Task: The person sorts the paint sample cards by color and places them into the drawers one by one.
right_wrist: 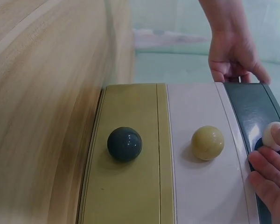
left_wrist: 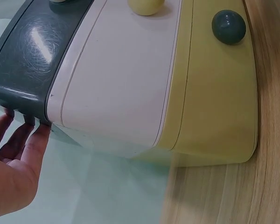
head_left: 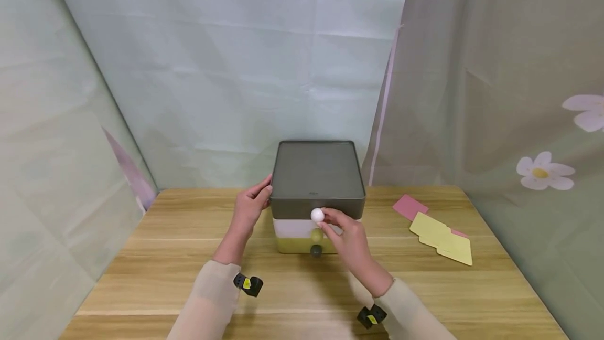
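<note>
Wooden table (head_left: 165,256), pale curtains behind. Three-drawer box (head_left: 317,182) sits at centre far side: dark grey top, white middle, yellow bottom. Left hand (head_left: 250,206) rests with straight fingers against the box's left top edge. Right hand (head_left: 346,237) pinches white knob (head_left: 317,215) of top drawer. Pink and yellow cards (head_left: 441,235) lie right.

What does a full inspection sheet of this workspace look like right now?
Surface: wooden table.
Job's things: three-drawer box, all drawers closed; white knob, yellow knob, dark knob.
Clutter: pink card and yellow cards at the right.
Grippers: left hand touches the box's left side; right hand pinches the white knob.
Cables: nothing seen.
Surroundings: pale curtains, flower print at the right.
</note>
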